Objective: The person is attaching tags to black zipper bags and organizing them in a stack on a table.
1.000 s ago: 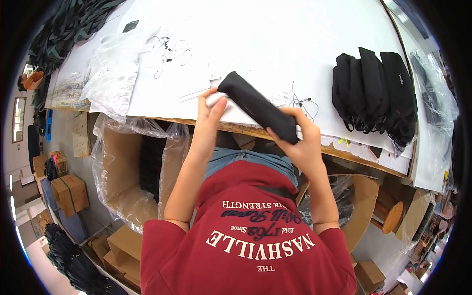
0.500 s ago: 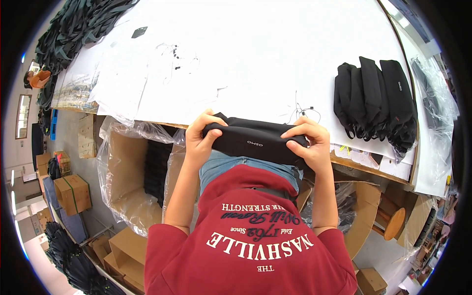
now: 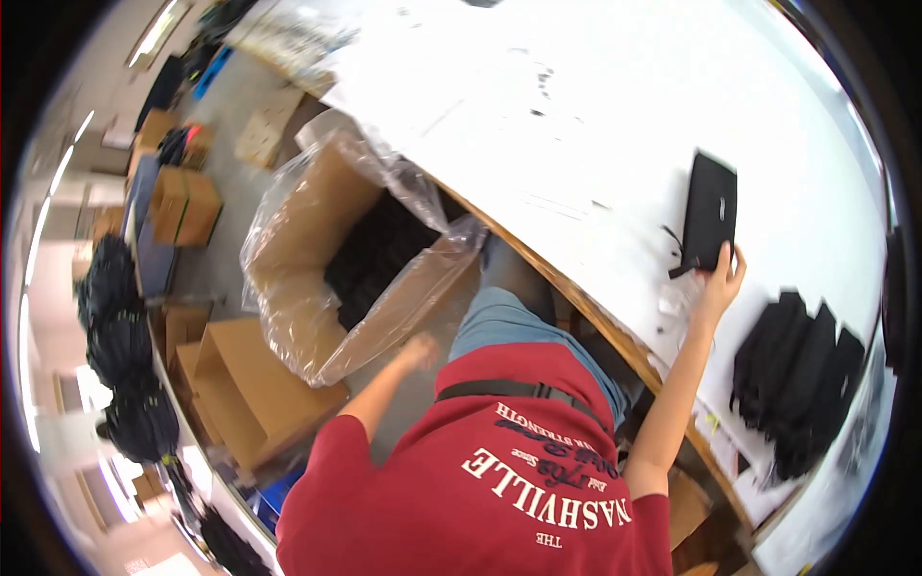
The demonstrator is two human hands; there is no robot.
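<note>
A flat black fabric pouch (image 3: 712,206) with a small pale mark and a dangling cord is over the white table at the right. My right hand (image 3: 722,286) grips its near end, with the fingers on the edge and the arm stretched out. Low at my left side, close to the plastic-lined carton (image 3: 305,216), hangs my left hand (image 3: 419,353). It appears to hold nothing, but blur hides how its fingers are set. Black fabric goods (image 3: 379,254) fill part of that carton.
Several more black pouches (image 3: 795,379) stand in a row at the table's right. The white table (image 3: 615,106) has a wooden front edge (image 3: 538,259). Cardboard boxes (image 3: 252,384) are on the left, with black goods (image 3: 125,355) hanging or heaped beyond them.
My left hand has let go of the pouch and dropped to my left side. The right hand has carried the pouch forward and right over the table. The view has turned leftward.
</note>
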